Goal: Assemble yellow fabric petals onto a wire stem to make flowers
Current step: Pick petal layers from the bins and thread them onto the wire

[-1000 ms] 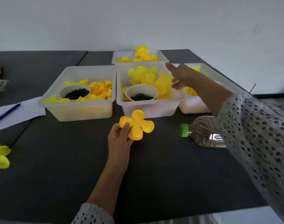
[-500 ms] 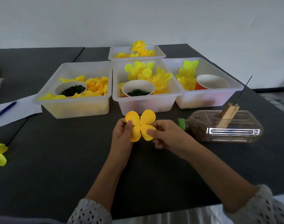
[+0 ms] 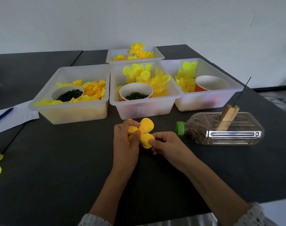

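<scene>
Dark tabletop (image 3: 57, 176), left hand (image 3: 126, 142) and right hand (image 3: 165, 144) pinching yellow petal piece (image 3: 146, 128), face toward camera

Craft/assembly workstation, plain room w/ bare white wall (image 3: 139, 18). Dark table (image 3: 57, 185) holds clear plastic bins (image 3: 139, 110) of sorted yellow petals (image 3: 93, 87), paper cups (image 3: 210, 82) of small dark bits; paper & pen (image 3: 2, 115) far left.

Left hand (image 3: 125, 142) curled in a grip; right hand (image 3: 167, 144) pinching, fingers curled.
</scene>
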